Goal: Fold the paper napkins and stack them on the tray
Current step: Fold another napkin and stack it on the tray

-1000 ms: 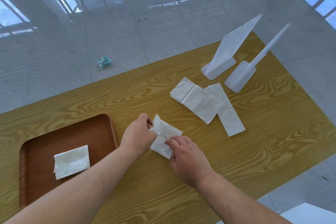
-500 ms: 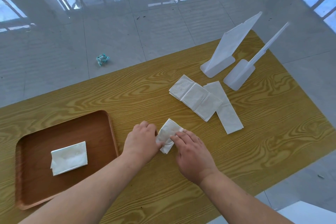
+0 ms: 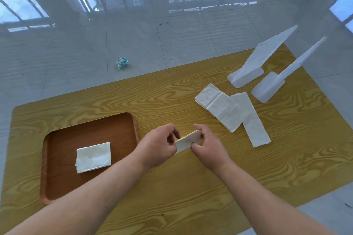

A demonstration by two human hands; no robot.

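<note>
A folded white napkin (image 3: 188, 141) is pinched between my left hand (image 3: 159, 146) and my right hand (image 3: 209, 144), just above the wooden table and right of the tray. The brown wooden tray (image 3: 57, 187) lies at the left and holds one folded napkin (image 3: 94, 157). Two unfolded napkin strips lie further right on the table: a wide creased one (image 3: 222, 107) overlapping a narrow long one (image 3: 255, 128).
Two white plastic stands (image 3: 248, 76) (image 3: 267, 89) stand at the table's far right corner. A crumpled teal wrapper (image 3: 122, 62) lies on the tiled floor beyond the table (image 3: 172, 206). The table's near edge runs at the lower right.
The napkin has been folded smaller and lifted off the table; both hands now pinch its ends instead of pressing it flat. The camera view has shifted slightly.
</note>
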